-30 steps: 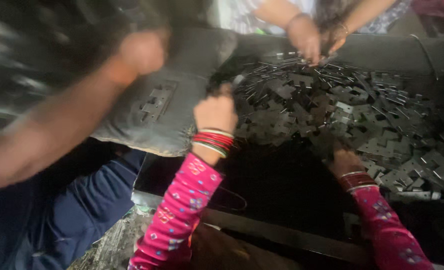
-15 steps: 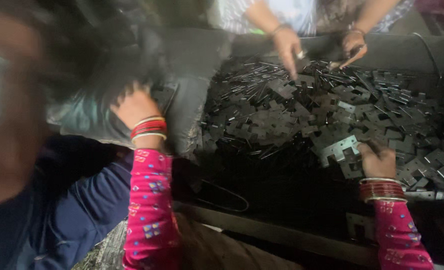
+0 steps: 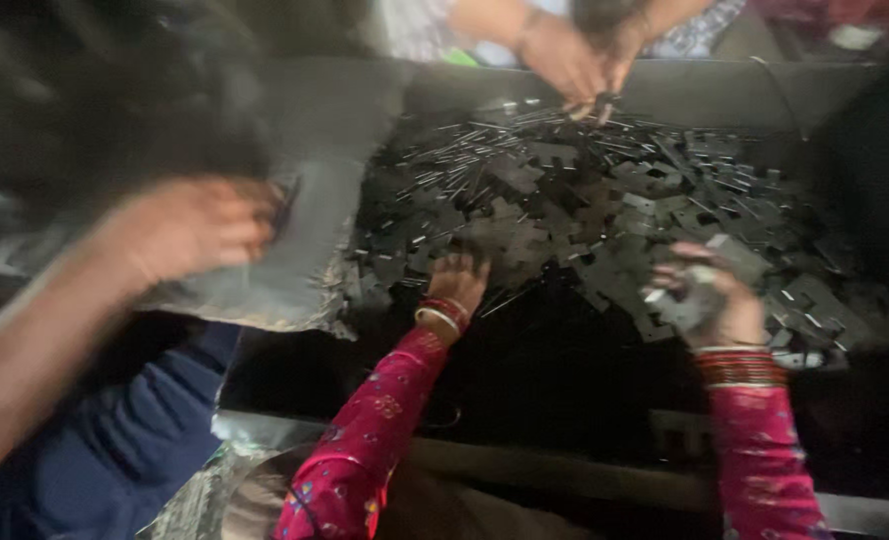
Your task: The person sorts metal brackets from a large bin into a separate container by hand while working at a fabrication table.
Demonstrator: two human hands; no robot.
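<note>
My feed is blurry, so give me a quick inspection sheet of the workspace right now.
Surface: dark tray, grey sheet at its left.
Job's things: heap of flat metal pieces, thin rods mixed in.
Clutter: nothing seen.
Grips: left hand rests on the heap; right hand holds a few metal pieces.
Cables: nothing seen.
Surroundings: a co-worker's blurred hand at left; another person's hands at the far edge.

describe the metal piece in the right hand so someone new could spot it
Start at the big dark tray heaped with flat metal pieces. Near its right front edge the right hand is raised above the heap. The metal piece in it is pale grey, while the heap lies loose.
</note>
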